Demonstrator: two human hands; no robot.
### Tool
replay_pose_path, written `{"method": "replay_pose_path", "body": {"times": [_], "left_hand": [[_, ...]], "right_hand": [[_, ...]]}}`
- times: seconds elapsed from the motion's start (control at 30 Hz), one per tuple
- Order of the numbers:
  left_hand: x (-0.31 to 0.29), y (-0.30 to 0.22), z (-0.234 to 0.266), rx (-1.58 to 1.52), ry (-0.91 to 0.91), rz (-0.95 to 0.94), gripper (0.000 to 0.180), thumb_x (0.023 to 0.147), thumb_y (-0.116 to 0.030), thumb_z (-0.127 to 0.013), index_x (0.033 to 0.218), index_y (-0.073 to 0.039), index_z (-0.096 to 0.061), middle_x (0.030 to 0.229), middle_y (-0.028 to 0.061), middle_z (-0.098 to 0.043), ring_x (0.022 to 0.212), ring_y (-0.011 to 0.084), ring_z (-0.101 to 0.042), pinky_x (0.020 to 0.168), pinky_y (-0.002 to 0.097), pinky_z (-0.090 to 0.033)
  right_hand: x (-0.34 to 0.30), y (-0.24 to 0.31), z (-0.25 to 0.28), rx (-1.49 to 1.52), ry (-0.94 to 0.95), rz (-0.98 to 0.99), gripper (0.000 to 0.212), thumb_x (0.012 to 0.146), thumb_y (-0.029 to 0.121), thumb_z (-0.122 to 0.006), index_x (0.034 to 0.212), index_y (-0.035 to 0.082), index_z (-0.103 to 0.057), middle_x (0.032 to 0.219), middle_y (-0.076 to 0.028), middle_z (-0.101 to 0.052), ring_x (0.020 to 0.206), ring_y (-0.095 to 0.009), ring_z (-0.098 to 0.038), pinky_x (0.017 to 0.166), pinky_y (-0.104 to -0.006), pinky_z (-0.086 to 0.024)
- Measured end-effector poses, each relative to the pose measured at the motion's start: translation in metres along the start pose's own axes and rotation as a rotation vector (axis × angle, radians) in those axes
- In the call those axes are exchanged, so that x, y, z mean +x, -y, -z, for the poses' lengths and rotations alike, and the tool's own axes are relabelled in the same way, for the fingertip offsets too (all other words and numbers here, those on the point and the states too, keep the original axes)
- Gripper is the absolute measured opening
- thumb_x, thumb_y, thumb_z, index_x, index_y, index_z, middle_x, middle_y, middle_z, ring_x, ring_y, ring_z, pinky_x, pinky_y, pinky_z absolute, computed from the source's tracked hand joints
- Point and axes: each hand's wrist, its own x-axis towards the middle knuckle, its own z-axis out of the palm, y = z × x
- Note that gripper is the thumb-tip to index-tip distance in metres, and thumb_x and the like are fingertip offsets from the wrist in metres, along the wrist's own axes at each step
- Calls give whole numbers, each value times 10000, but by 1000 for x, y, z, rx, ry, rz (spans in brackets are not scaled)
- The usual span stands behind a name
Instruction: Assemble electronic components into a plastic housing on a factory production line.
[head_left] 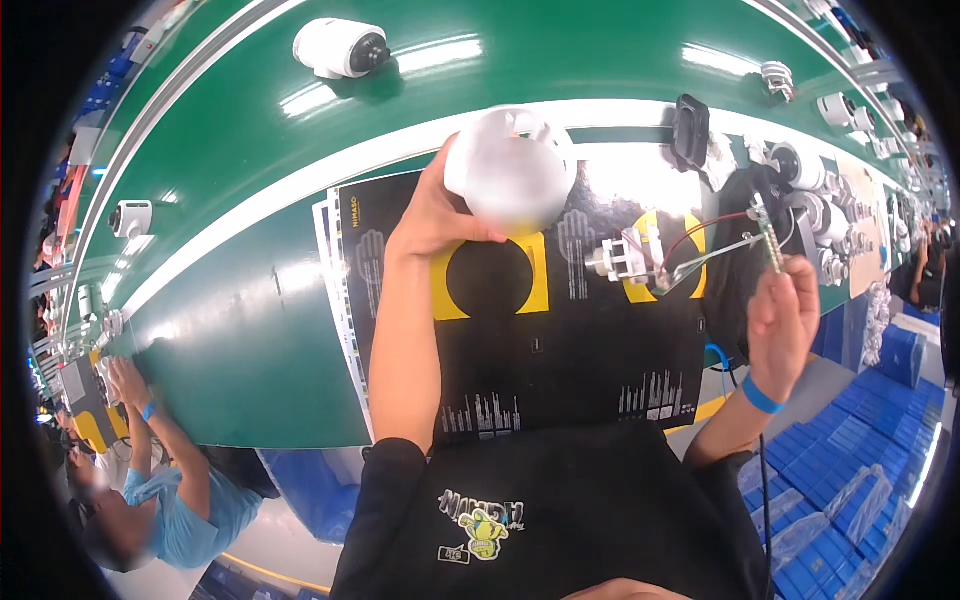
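My left hand (436,212) is closed round a white rounded camera housing (508,165), held up above the black printed mat (560,360); the housing is partly blurred. To the right, my right hand (785,312) pinches the lower end of a narrow circuit board (767,230), which stands tilted. Red and pale wires run from this board to a white plastic module (624,258) with a round end. Beside that module is a second thin greenish board (700,265). The housing and the module are apart. A blue band circles my right wrist.
A green conveyor (560,70) runs along the far side, carrying a white camera (340,48) and small parts. Black holders (690,132) and several white camera parts (822,215) crowd the right. Blue boxes (840,480) lie lower right. Another person (180,500) works at lower left.
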Motion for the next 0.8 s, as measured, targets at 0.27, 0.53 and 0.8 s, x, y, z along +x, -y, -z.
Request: {"method": "replay_pose_path", "body": {"times": [0.27,0.53,0.8], "left_hand": [[-1,1,16,6,480,26,1015,417,-25,-881,1323,-24,-423,1266,72,-520,1175,194,-485,1006,350,-378],[7,-1,20,-45,580,199,945,461,-139,-834,1306,24,-444,1284,103,-495,1176,195,-481,995,309,-365],[11,-1,23,14,651,193,990,492,-258,-860,1317,74,-425,1306,163,-492,1157,222,-515,970,318,-394]], "right_hand": [[-15,31,-42,-266,126,320,292,903,-28,-444,1191,-53,-487,894,-138,-557,527,-109,-490,451,-205,-373],[-32,-24,-81,-493,369,449,282,730,-159,-592,991,-53,-590,831,-167,-622,618,-167,-608,562,-232,-475],[-39,-40,-94,-350,393,345,220,744,-124,-642,947,-51,-601,848,-161,-664,641,-198,-660,571,-255,-518]]}}
